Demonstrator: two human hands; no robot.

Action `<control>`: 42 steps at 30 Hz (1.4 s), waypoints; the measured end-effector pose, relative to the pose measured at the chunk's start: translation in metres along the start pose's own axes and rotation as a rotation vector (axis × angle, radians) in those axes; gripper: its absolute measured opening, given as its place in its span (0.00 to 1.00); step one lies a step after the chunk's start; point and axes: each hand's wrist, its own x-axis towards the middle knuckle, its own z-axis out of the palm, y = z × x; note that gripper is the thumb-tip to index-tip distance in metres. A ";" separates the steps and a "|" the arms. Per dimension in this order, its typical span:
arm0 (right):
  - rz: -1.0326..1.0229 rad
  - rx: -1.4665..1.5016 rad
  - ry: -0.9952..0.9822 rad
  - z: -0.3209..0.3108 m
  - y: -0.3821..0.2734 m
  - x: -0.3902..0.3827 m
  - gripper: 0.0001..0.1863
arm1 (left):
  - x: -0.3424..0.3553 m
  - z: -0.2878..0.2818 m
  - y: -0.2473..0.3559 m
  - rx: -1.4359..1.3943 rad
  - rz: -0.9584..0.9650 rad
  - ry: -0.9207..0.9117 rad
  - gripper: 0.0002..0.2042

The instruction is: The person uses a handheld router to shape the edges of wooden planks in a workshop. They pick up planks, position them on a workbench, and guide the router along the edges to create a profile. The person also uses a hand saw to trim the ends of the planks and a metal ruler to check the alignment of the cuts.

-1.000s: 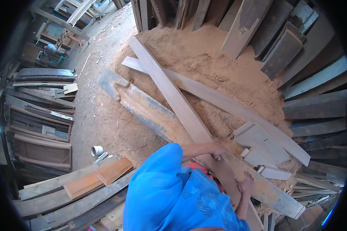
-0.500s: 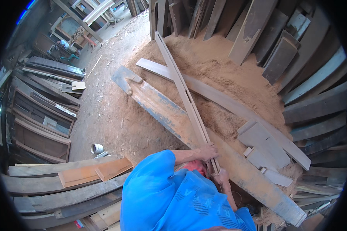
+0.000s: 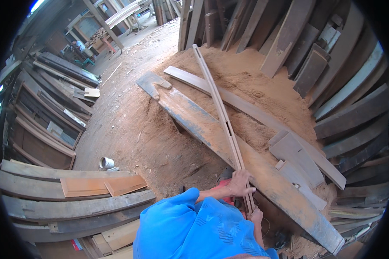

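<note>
A long, narrow wooden strip [image 3: 218,100] with a groove along its length and dark slots lies across a worn, dusty bench plank [image 3: 190,117]. My left hand [image 3: 240,183] grips the strip over its top near the close end, thumb sticking out to the right. Lower down, my right hand [image 3: 256,215] is closed around the strip's near end. Both hands are just off the bench plank's near edge, in front of my blue shirt [image 3: 212,228]. Part of the right hand's fingers is hidden behind the strip.
A pale board [image 3: 263,115] and a flat wooden panel [image 3: 296,157] with small offcuts lie right of the bench plank. Sawdust [image 3: 242,69] is heaped behind. Boards lean along the right; stacked planks [image 3: 82,207] and a white cup-shaped container [image 3: 106,163] are at left.
The strip has slid a little toward me over the bench plank, both hands moving with it. My left thumb now stands out from the strip. The whole view has shifted slightly.
</note>
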 end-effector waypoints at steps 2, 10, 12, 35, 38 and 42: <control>0.004 0.019 0.025 0.009 0.006 -0.004 0.33 | 0.006 -0.010 -0.028 -0.058 -0.413 0.014 0.36; -0.234 0.260 0.056 0.018 0.020 0.009 0.33 | 0.059 0.011 -0.132 -0.834 -0.889 -0.110 0.47; -0.186 0.228 0.046 0.023 0.019 0.017 0.33 | 0.070 0.017 -0.132 -0.863 -0.922 -0.222 0.46; 0.322 0.034 0.050 0.084 0.017 0.021 0.31 | 0.129 -0.048 -0.145 -1.222 -0.508 0.316 0.28; 0.304 0.058 0.096 0.079 0.015 0.017 0.31 | 0.120 -0.060 -0.130 -1.176 -0.463 0.395 0.27; 0.248 0.046 0.131 0.059 -0.001 0.005 0.32 | 0.098 -0.124 -0.090 -1.291 -0.490 0.333 0.36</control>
